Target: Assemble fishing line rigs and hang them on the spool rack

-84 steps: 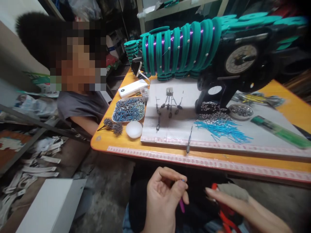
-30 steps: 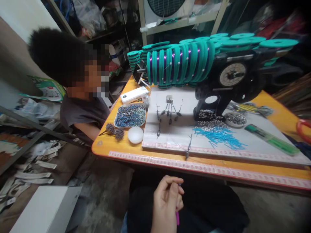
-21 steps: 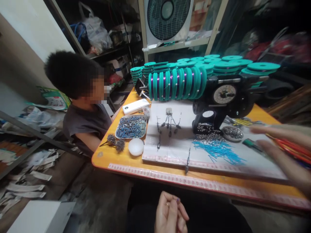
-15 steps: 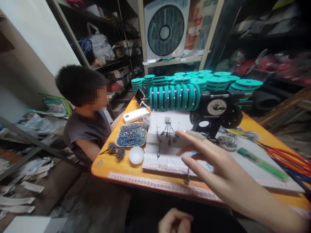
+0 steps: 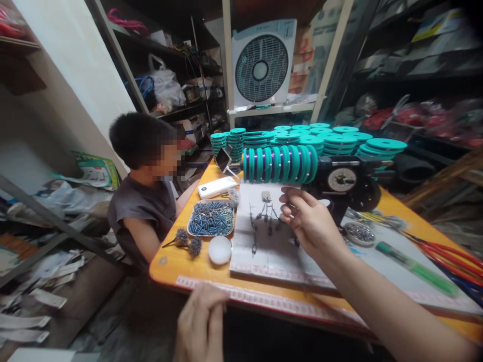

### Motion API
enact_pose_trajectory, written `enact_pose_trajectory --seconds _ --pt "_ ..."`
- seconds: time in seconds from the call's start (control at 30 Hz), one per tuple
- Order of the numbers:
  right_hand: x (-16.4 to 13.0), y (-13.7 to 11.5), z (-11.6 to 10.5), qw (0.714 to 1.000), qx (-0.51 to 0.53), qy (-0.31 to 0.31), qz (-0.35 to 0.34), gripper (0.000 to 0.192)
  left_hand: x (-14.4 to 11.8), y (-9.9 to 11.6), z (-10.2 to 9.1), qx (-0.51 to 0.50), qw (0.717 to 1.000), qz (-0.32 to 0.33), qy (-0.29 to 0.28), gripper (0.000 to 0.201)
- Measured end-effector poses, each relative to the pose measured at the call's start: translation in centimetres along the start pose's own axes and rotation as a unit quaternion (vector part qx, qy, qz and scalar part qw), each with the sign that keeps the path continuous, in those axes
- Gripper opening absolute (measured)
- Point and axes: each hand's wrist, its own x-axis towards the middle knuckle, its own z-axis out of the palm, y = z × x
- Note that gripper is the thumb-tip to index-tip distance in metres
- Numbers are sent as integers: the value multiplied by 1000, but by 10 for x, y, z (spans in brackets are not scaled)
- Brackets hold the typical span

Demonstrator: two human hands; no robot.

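My right hand (image 5: 309,221) hovers over the white board (image 5: 264,254), just below the row of teal spools (image 5: 279,163) on the black winding machine (image 5: 341,179). Its fingers are loosely bent and nothing shows in them. Small dark weights on wires (image 5: 264,216) lie on the board beside its fingertips. My left hand (image 5: 202,327) is at the front edge of the orange table (image 5: 181,264), back up and fingers curled down. What it holds, if anything, is hidden.
Another person (image 5: 143,211) sits at the table's left end. Near them are a tray of blue pieces (image 5: 211,225), a white round lid (image 5: 220,250) and a white power bank (image 5: 218,187). A green stick (image 5: 415,269), a metal dish (image 5: 358,232) and red cables (image 5: 453,256) lie right. A fan (image 5: 260,70) stands on the shelf behind.
The view has tilted up from my lap to the table and shelves. My right hand swung in from the right across the board to the spools. My left hand rose to the table edge.
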Motion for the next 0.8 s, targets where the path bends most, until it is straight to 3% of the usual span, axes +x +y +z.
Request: enact_pose_trajectory --seconds 0.03,0.13,0.23,0.33,0.43,0.5,0.57,0.67,0.8 --pt "-3 1 -1 1000 -4 -1 -4 30 16 -9 -9 43 997 53 -21 25" --pt "-14 3 -8 999 -37 -15 -15 36 46 -37 -23 123 984 111 -70 32" --pt "-23 5 -18 993 -103 -41 -37 51 52 -55 -21 129 972 136 -145 35" --pt "-31 1 -30 972 -210 -62 -85 65 49 -61 -17 117 969 149 -159 33" --pt "-35 -21 -36 917 -335 -23 -215 63 47 -60 -18 108 974 133 -147 29" --pt "-28 -45 -34 853 -405 15 -329 54 47 -58 -19 107 977 128 -135 27" --pt "-9 -69 -26 789 -463 8 -404 48 49 -53 -18 108 978 135 -118 25" --pt "32 -92 -12 717 -568 -37 -403 48 55 -37 -10 96 983 134 -81 26" --pt "78 -101 -4 712 -622 -27 -325 53 80 3 23 -6 993 85 -78 30"
